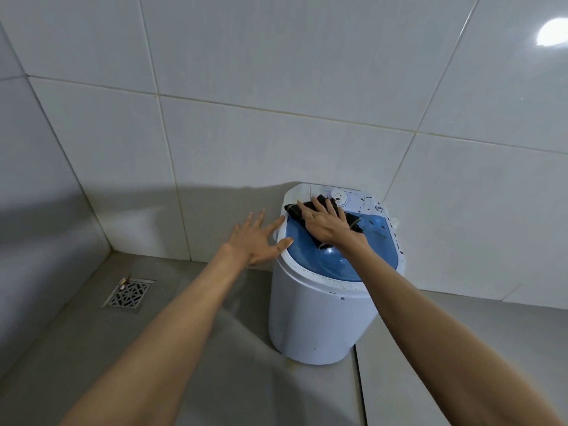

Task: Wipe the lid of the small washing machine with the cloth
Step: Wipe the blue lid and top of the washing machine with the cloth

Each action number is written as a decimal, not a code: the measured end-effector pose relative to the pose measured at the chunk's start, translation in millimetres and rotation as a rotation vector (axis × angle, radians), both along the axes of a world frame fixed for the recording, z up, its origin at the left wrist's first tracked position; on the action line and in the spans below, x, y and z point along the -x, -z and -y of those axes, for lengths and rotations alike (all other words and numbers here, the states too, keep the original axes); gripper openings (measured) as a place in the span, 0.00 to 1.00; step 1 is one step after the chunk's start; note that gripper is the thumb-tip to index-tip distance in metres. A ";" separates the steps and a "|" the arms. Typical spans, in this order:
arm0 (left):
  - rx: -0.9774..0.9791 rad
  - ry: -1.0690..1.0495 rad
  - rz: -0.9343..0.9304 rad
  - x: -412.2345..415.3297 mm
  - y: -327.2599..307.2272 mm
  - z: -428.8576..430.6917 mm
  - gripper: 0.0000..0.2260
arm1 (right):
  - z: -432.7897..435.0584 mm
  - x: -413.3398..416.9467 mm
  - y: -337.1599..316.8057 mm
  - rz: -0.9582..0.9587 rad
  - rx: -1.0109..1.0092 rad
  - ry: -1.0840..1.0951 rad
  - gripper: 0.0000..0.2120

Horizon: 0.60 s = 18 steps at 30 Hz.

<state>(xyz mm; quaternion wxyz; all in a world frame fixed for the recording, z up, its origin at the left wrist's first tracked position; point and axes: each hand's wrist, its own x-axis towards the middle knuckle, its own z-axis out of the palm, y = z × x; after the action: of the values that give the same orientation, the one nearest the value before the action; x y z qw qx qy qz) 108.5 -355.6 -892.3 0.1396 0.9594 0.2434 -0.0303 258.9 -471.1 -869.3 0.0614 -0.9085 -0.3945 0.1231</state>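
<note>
A small white washing machine (310,321) stands on the floor against the tiled wall. Its lid (338,262) is translucent blue, with a white control panel behind it. A dark cloth (295,212) lies on the far left part of the lid. My right hand (325,224) presses flat on the cloth, fingers spread and pointing away from me. My left hand (259,238) is open with fingers apart, and its fingertips touch the machine's white left rim.
A metal floor drain (129,293) sits in the grey floor at the left. White tiled walls (215,149) meet in a corner at the left, close behind the machine. Grey floor lies in front of the machine.
</note>
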 end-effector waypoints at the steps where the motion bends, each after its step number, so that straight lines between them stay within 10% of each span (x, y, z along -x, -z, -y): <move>1: 0.003 0.005 0.027 0.0 -1.0 0.1 0.33 | 4.9 0.9 -3.8 -0.005 0.031 -0.001 0.25; 18: -0.027 0.021 0.095 -9.2 7.6 -11.4 0.32 | -51.9 -27.7 -5.4 0.204 0.028 -0.084 0.22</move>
<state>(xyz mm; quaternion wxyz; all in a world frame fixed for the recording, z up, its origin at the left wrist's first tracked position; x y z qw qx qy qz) 117.7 -344.2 -899.9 0.1376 0.9640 0.2269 0.0170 286.5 -419.2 -863.9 0.0031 -0.8998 -0.4346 0.0380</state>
